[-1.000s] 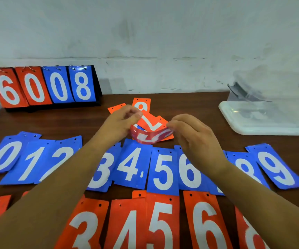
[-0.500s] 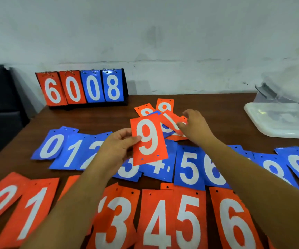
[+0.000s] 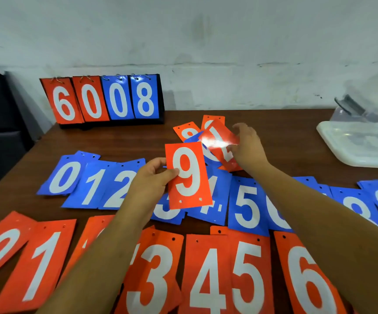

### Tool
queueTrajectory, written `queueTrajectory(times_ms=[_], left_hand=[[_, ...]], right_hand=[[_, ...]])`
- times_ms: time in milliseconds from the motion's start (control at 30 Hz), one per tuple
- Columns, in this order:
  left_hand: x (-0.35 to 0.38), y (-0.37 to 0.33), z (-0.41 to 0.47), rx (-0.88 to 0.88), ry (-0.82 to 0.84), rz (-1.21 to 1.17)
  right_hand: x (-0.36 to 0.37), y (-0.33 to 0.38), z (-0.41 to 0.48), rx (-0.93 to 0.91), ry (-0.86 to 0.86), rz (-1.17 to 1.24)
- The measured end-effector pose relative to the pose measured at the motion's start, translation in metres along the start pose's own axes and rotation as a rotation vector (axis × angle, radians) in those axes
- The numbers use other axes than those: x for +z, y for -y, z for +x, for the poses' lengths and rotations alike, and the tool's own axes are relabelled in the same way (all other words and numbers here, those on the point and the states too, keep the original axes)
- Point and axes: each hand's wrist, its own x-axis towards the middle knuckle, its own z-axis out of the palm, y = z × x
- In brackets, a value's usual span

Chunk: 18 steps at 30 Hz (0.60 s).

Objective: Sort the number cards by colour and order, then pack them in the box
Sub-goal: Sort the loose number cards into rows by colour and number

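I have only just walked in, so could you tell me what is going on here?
A person is sorting number cards on a wooden table. The left hand holds an orange 9 card by its edge, while the right hand grips a second orange card over the small mixed pile at the back. A blue row and a nearer orange row lie in number order. The clear box sits off to the right, apart from the cards.

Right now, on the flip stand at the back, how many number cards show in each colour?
Orange: 2, the orange 6 and orange 0
Blue: 2, the blue 0 and blue 8
Total: 4 on the stand
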Motion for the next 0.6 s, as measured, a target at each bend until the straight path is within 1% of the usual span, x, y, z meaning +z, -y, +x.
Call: queueTrajectory(times_ms=[133,167,200,233,267,300,367,400,433,500,533,600], left_hand=[[0.000,-0.005,0.002,-0.009,-0.122,-0.029],[-0.001,-0.006,0.001,0.007,-0.132,-0.024],[-0.003,-0.007,-0.001,0.024,-0.132,-0.022],[-0.005,-0.008,-0.006,0.035,-0.124,-0.021],[-0.008,-0.009,-0.010,0.039,-0.107,-0.020],[-0.010,-0.011,-0.016,0.035,-0.075,-0.023],[-0.012,-0.014,-0.031,0.014,0.013,-0.058],[-0.011,-0.016,-0.041,0.006,0.067,-0.074],[-0.010,-0.016,-0.052,0.006,0.124,-0.076],[-0.007,-0.016,-0.075,0.022,0.219,-0.062],[-0.005,-0.017,-0.087,0.046,0.252,-0.041],[-0.003,-0.015,-0.110,0.145,0.310,0.083]], right_hand=[[-0.037,0.021,-0.019,0.067,-0.134,0.375],[-0.047,0.027,-0.026,0.060,-0.117,0.501],[-0.057,0.034,-0.036,0.044,-0.056,0.622],[-0.067,0.040,-0.048,0.013,0.041,0.689],[-0.076,0.045,-0.059,-0.025,0.164,0.679],[-0.084,0.049,-0.070,-0.060,0.303,0.593],[-0.098,0.053,-0.088,-0.110,0.555,0.338],[-0.102,0.054,-0.095,-0.117,0.631,0.243],[-0.105,0.055,-0.103,-0.106,0.671,0.196],[-0.105,0.053,-0.117,-0.068,0.693,0.154],[-0.104,0.052,-0.124,-0.062,0.686,0.134],[-0.102,0.050,-0.140,-0.065,0.655,0.125]])
